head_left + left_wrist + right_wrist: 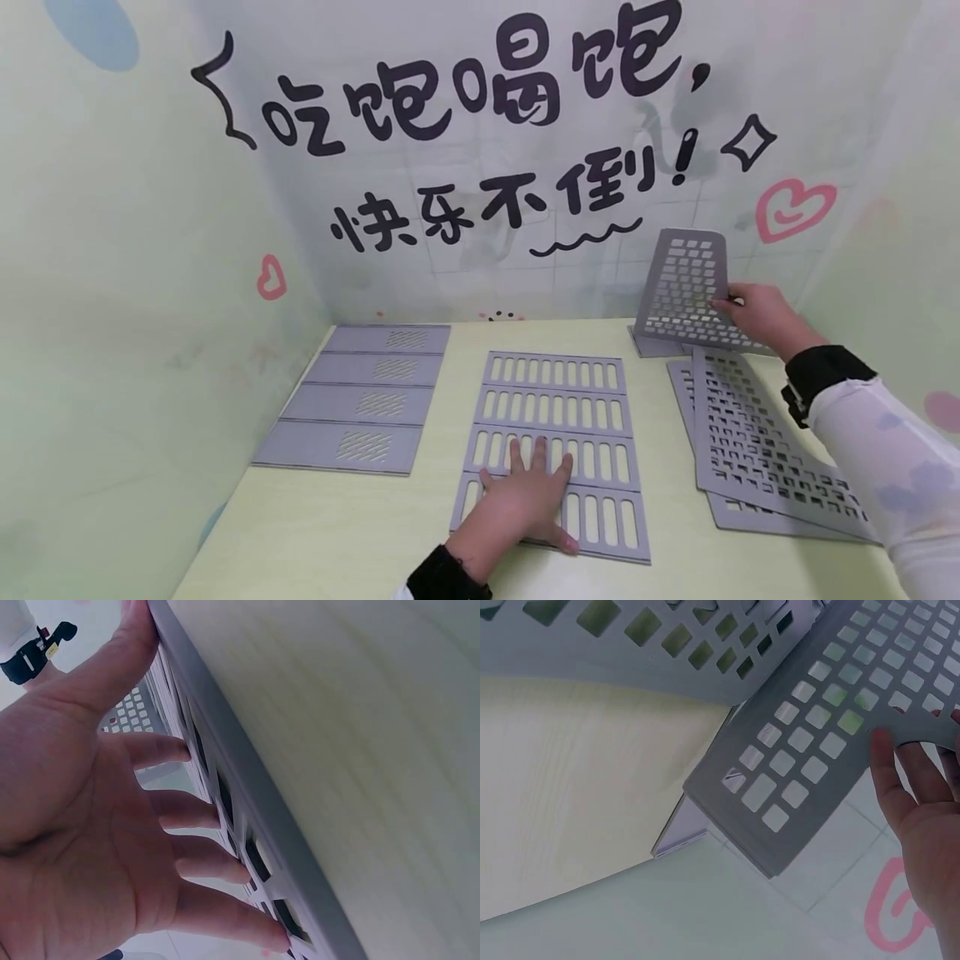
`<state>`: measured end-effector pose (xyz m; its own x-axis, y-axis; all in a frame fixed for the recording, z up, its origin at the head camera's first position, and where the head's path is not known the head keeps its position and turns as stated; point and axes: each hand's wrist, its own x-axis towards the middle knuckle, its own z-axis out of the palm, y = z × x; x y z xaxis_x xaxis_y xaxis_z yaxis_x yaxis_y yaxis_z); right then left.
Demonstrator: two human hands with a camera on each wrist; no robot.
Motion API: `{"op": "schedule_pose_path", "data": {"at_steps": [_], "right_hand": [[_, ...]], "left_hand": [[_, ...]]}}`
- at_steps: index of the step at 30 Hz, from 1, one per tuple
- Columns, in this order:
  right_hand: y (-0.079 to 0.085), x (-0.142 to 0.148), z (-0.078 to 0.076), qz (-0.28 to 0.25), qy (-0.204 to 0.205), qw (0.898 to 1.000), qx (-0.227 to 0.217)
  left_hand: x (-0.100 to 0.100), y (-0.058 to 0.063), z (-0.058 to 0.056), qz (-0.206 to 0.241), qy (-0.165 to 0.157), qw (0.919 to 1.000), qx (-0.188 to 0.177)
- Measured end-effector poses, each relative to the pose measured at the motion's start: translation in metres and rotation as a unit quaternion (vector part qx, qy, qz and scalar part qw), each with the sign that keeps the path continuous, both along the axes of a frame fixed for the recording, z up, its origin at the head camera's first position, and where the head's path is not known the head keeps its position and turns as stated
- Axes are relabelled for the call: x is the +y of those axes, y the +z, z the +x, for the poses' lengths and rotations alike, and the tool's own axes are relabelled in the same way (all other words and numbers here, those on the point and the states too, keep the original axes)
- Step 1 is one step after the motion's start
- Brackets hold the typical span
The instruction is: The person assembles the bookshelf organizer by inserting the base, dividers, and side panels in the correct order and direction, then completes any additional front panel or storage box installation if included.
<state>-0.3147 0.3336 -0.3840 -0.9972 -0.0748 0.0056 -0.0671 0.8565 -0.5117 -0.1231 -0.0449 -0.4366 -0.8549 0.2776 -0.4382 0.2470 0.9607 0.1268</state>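
My left hand (528,500) rests with spread fingers on the near part of a grey panel with rows of rounded slots (551,477). In the left wrist view, the fingertips of that hand (82,802) touch the slotted panel, and the thumb lies at its edge (247,772). At the back right, my right hand (772,317) pinches the edge of a grey perforated panel (721,260) and holds it tilted up. The right wrist view shows the fingers and thumb of this hand (930,825) at a curved notch in the panel (735,823).
More perforated panels (708,467) lie overlapping at the right of the pale table (330,533). A flat grey piece (652,344) lies under the raised panel. At left are grey panels with slanted cutouts (315,437). A printed backdrop (465,292) stands behind.
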Motion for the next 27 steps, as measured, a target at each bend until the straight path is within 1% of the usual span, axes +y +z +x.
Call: {"op": "schedule_pose_path", "data": {"at_steps": [3, 11, 18, 22, 27], "right_hand": [[-0.002, -0.002, 0.001, 0.001, 0.008, 1.000, 0.000], [0.001, -0.014, 0.000, -0.007, 0.043, 0.999, -0.021], [0.000, -0.012, 0.006, -0.004, 0.065, 0.998, -0.022], [0.000, -0.011, 0.007, 0.002, 0.065, 0.998, -0.022], [-0.003, -0.017, 0.005, 0.003, 0.053, 0.998, -0.015]], "left_hand": [[0.000, 0.000, 0.001, -0.003, -0.001, 1.0000, -0.002], [-0.001, 0.002, 0.001, 0.003, 0.003, 1.0000, -0.005], [-0.002, -0.001, 0.001, 0.000, 0.001, 1.0000, -0.003], [0.000, 0.000, -0.001, -0.002, -0.002, 1.0000, -0.006], [0.000, 0.002, -0.001, -0.007, 0.002, 0.9999, -0.014]]}}
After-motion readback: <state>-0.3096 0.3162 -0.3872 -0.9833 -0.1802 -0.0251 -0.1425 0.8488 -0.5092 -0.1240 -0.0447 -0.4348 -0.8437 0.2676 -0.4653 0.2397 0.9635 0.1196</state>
